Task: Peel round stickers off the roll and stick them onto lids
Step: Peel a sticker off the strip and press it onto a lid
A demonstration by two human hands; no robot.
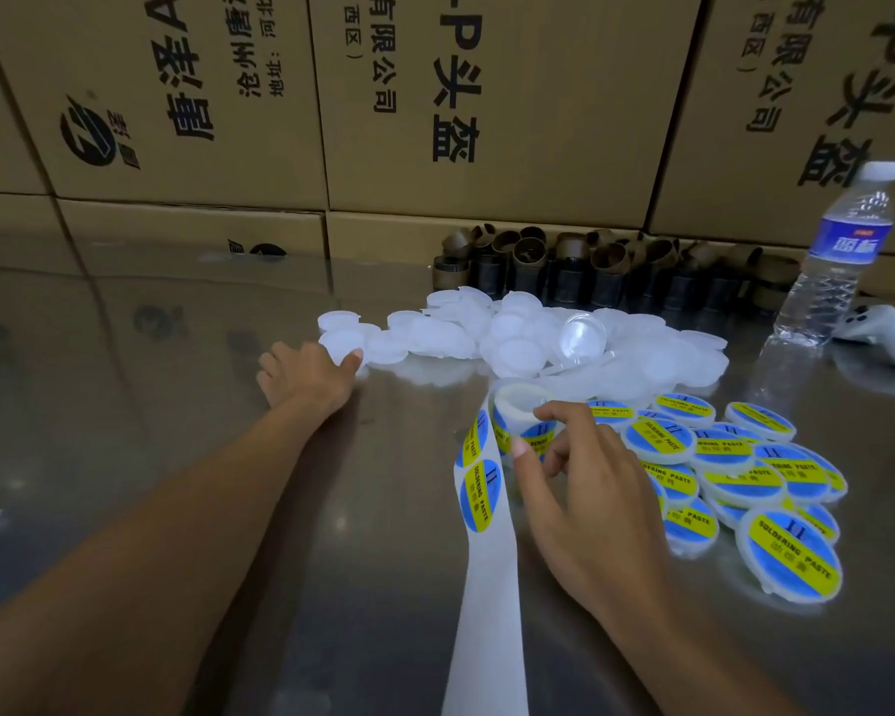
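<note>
Sticker [537, 431] pinched in my right hand [580, 488]; I'd peel it slowly off the strip [487, 612]; left hand [306, 374] at a lid [334, 342], grip unclear.

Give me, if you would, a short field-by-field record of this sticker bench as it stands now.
left hand: at the near edge of the plain lids, thumb against one; hold unclear
right hand: pinches the sticker strip where it curls over
labelled lids: heaped to the right of the right hand
table: shiny, reflective
behind the lids: cardboard cores, water bottle, cardboard boxes
</note>
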